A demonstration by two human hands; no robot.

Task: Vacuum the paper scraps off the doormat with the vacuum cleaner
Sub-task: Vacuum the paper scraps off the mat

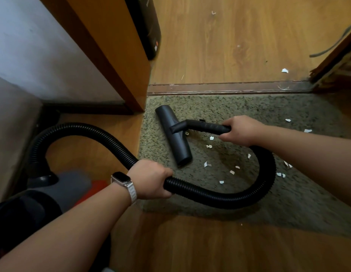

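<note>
We note our left hand (151, 179), fingers curled around the ribbed hose (219, 199), at the doormat's (298, 203) 9 o'clock edge. Our right hand (243, 130) grips the rigid handle tube (206, 127) at 3 o'clock of the floor head (173, 134), which rests flat on the mat's 10 o'clock corner. Paper scraps (207, 164) lie scattered on the mat from 3 to 5 o'clock of the head, inside and beyond the hose loop. The vacuum cleaner body (53, 190) sits on the wooden floor (190, 242) at 8 o'clock. A stray scrap (284, 70) lies past the threshold strip (229, 88) at 1 o'clock.
</note>
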